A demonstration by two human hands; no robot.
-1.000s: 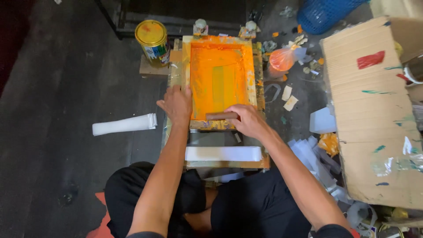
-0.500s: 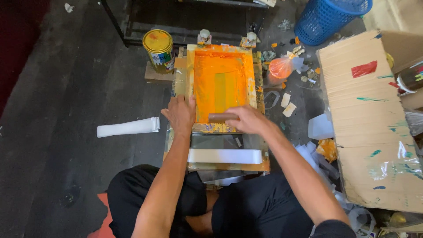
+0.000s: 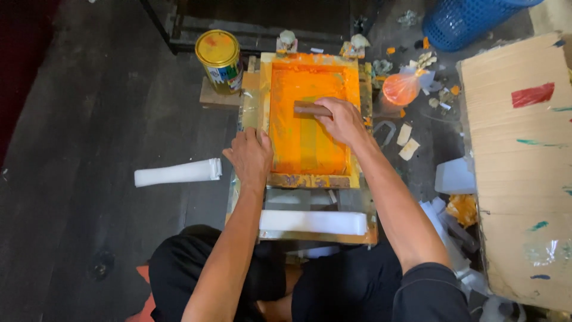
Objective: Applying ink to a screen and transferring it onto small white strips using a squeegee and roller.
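Head view: the right hand is closed around a brown squeegee in the upper middle of the frame, resting on the orange-inked screen frame. The left hand lies spread and pressed on the frame's left edge. Judging by this, even downward pressure, a level blade and a firmly pinned frame would give a clean pull. A yellow paint can stands upper left.

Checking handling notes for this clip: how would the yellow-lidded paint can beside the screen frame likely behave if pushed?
The paint can stands upright on a small board, so it would probably slide rather than roll. It looks squat, so tipping seems unlikely. If it slid off the board's edge, it might topple. How full it is cannot be told.
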